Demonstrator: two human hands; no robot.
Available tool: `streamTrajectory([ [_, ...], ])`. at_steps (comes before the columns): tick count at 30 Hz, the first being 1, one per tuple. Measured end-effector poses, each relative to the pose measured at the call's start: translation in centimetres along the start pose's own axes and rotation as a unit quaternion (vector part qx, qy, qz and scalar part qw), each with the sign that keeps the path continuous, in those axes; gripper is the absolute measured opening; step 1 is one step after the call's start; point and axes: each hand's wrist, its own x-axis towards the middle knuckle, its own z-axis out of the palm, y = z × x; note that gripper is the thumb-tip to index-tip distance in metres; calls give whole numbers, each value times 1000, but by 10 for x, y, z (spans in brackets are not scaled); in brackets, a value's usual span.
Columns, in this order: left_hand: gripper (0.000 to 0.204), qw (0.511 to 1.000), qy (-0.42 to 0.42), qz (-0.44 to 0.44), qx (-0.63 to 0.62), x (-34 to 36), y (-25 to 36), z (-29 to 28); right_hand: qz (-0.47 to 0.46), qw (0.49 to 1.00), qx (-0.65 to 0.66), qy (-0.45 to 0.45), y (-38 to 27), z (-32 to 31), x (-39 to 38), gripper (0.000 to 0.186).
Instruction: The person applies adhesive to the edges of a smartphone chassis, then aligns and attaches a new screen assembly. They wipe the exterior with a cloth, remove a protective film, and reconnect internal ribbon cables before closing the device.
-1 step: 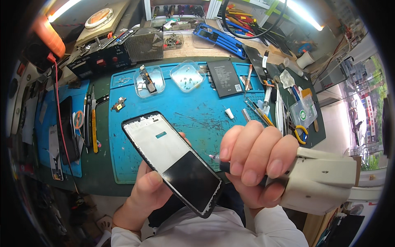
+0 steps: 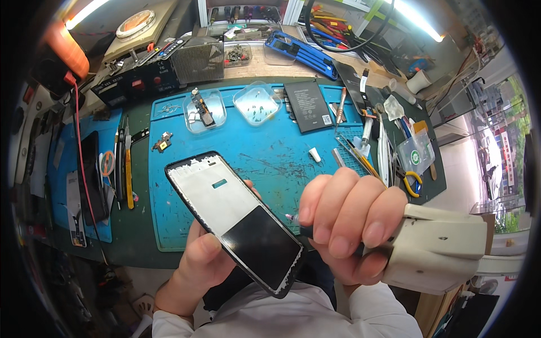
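Phone frame (image 2: 236, 217) slants lengthwise, upper left to lower right; left fingers (image 2: 208, 247) grip it, right fingers (image 2: 332, 217) a device (image 2: 442, 248).

We have eased the phone frame (image 2: 234, 221) slightly toward the left edge of the tabletop (image 2: 137, 234); our right fingers (image 2: 344, 197), with the beige handheld tool (image 2: 442, 248), have shifted left and toward the near edge.

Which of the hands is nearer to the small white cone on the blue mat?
The right hand: in the picture, it is just below and slightly right of the white cone. The left hand is farther off, lower left, holding the phone frame.
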Motion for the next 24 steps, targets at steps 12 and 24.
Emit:
streamTrajectory([
  [12,91,1000,-1,5,-1,0,2,2,6,999,-1,-38,2,-4,-3,23],
  [24,96,1000,3,5,3,0,2,3,42,998,2,-37,-3,-3,-1,22],
])
